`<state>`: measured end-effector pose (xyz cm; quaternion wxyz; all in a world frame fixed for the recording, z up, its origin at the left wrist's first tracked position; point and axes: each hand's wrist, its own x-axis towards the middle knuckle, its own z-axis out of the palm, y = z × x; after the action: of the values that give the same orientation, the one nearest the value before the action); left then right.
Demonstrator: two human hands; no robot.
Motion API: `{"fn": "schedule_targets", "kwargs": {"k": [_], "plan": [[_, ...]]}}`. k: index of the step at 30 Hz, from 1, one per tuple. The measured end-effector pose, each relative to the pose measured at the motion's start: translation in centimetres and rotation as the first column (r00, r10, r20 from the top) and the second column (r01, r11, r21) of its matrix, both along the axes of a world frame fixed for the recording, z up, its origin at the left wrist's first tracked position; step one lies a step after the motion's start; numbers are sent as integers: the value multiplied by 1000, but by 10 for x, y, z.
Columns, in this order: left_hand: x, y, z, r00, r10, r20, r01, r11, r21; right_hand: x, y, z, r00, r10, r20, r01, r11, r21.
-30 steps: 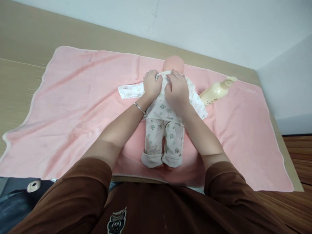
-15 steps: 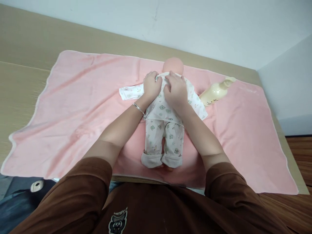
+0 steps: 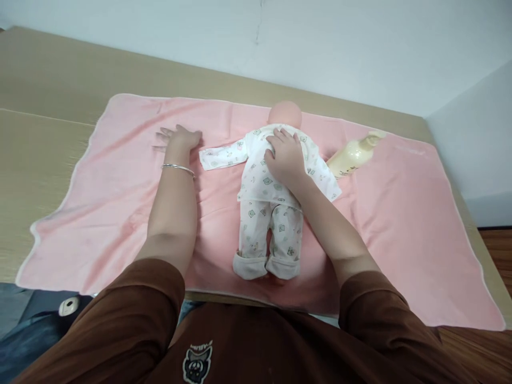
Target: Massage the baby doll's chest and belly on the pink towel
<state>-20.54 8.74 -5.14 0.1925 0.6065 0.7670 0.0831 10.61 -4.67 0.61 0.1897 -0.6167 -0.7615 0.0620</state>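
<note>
A baby doll (image 3: 285, 113) lies stretched out on a pink blanket (image 3: 400, 229), its head toward the wall. It is dressed in a white printed top (image 3: 256, 176) and matching trousers (image 3: 254, 229) with turned-up cuffs. My right hand (image 3: 286, 154) rests on the upper part of the top, fingers loosely spread and gripping nothing. Off to the left, beyond the end of the doll's sleeve (image 3: 224, 156), my left hand (image 3: 178, 140) is over the blanket with its fingers spread and empty. The doll's face is not visible.
A cream pump bottle (image 3: 354, 154) lies tilted on the blanket at the doll's right, partly behind the sleeve. Behind the wooden table (image 3: 60, 69) rises a white wall (image 3: 340, 48). Dark blue fabric (image 3: 24, 341) shows below the table at lower left.
My left hand has left the doll's top and swung left over the blanket, fingers spreading. My right hand stays on the doll. The view has shifted slightly.
</note>
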Motion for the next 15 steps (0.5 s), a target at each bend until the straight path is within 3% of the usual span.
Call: {"fn": "schedule_targets", "kwargs": {"k": [3,7,12,15], "plan": [[17,-17,6,959,278,-60,-284,949,-139,0,0,-3,1000,-11,-9,11,1000,22],[18,-13,-4,963,254,-89,-260,963,-75,-1,-2,-3,1000,-21,-8,21,999,28],[-2,4,-31,972,234,20,-235,967,99,-1,-3,-3,1000,-23,-16,23,999,34],[-14,11,-37,976,211,53,-216,963,159,1,-1,-5,999,-11,-35,12,999,35]]}}
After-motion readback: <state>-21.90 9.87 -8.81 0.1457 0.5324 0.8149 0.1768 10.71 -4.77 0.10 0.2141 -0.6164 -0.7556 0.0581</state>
